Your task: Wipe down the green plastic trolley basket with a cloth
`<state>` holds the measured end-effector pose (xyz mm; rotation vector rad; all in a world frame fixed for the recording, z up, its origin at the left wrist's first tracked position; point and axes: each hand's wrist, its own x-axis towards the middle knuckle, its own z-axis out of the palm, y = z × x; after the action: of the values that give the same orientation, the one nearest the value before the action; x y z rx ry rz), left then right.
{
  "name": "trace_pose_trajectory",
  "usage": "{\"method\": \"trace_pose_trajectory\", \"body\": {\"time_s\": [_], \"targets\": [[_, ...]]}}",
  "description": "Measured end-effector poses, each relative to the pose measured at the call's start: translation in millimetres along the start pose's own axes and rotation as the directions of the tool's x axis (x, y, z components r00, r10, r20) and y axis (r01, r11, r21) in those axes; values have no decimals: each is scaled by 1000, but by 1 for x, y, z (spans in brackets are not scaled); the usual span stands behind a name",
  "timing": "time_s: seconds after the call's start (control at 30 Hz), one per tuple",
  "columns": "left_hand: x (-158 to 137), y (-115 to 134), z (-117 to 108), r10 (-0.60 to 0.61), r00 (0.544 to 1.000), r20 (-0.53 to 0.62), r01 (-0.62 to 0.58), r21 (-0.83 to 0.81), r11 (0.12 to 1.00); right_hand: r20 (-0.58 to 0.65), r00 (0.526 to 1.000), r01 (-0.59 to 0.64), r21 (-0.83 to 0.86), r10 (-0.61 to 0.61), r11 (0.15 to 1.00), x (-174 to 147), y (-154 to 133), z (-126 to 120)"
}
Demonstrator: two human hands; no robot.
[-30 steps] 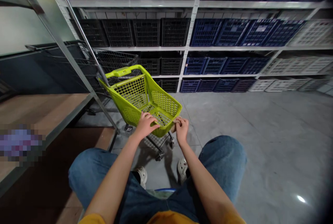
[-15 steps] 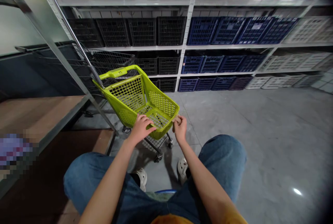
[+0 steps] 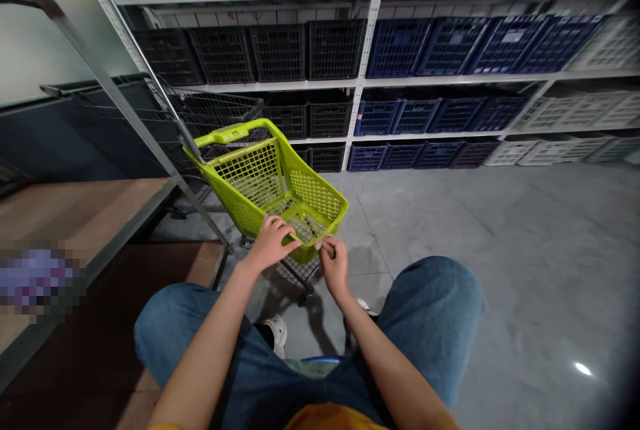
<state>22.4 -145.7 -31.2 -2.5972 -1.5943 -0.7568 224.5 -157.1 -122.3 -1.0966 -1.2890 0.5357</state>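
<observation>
A yellow-green plastic shopping cart [image 3: 311, 183] stands just ahead of my knees, its basket holding nothing that I can see. My left hand [image 3: 271, 245] grips the near side of the basket rim, fingers over the edge and thumb stretched along it. At the near right corner, my right hand [image 3: 335, 265] is closed on a small beige piece [image 3: 321, 244], perhaps cloth, pressed against the rim. The fingers hide most of that piece.
Beyond the cart, white shelving [image 3: 361, 77] carries black crates [image 3: 280, 53], blue crates [image 3: 400, 47] and pale crates. A dark wire cart [image 3: 215, 113] stands behind. On the left is a metal-framed rack with brown shelves [image 3: 100, 200], a blurred purple item on one.
My right hand has moved left and nearer to me along the cart's rim, with the beige piece in it. My left hand keeps its hold. The view has shifted slightly.
</observation>
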Motion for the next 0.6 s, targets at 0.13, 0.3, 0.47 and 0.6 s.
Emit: {"method": "trace_pose_trajectory", "body": {"time_s": [0.13,0.3,0.47,0.6], "targets": [[-1,2,-1,-9,1000,-4,9,31,999,-137,989,-69,-101,55,992,28,4,-6],[-1,0,4,-19,999,-32,20,43,999,-131,974,-184,0,183,983,-4,27,16],[-1,-2,3,-29,999,-19,30,39,999,-65,871,-474,145,486,869,-42,57,33],[-2,-1,1,-38,999,-22,39,23,999,-13,843,-525,195,537,829,-30,53,31]]}}
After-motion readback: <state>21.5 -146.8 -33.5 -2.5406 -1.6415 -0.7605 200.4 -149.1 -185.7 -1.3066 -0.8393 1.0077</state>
